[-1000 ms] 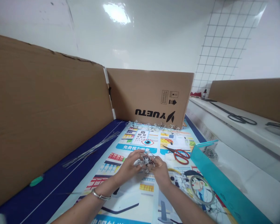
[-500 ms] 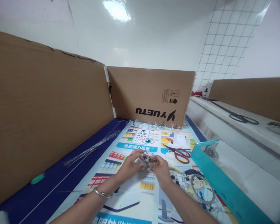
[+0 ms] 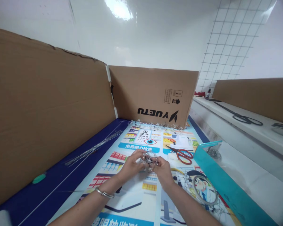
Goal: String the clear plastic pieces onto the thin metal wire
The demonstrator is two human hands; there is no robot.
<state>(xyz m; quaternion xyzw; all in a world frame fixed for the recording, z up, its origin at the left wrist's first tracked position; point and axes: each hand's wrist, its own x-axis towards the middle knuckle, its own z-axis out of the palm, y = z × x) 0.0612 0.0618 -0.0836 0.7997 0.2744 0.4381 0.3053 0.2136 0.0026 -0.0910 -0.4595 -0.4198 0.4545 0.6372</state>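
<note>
Both hands meet over the middle of the printed mat, around a small tangled cluster of silvery wire with clear beads. My left hand grips the cluster from its left side, fingers curled round the far edge. On the other side my right hand pinches it between thumb and fingers. The fingertips partly hide the cluster, and its exact form is too fine to make out. A silver bangle circles the left wrist.
Red-handled scissors lie beyond my right hand. Nearer stands a teal-sided box, with a wire coil beside it. Thin wires lie at left. Beaded pieces line the foot of a cardboard panel; another panel walls the left.
The cluster has turned slightly between my fingers, and both hands still hold it in nearly the same place. The camera view has shifted a little.
</note>
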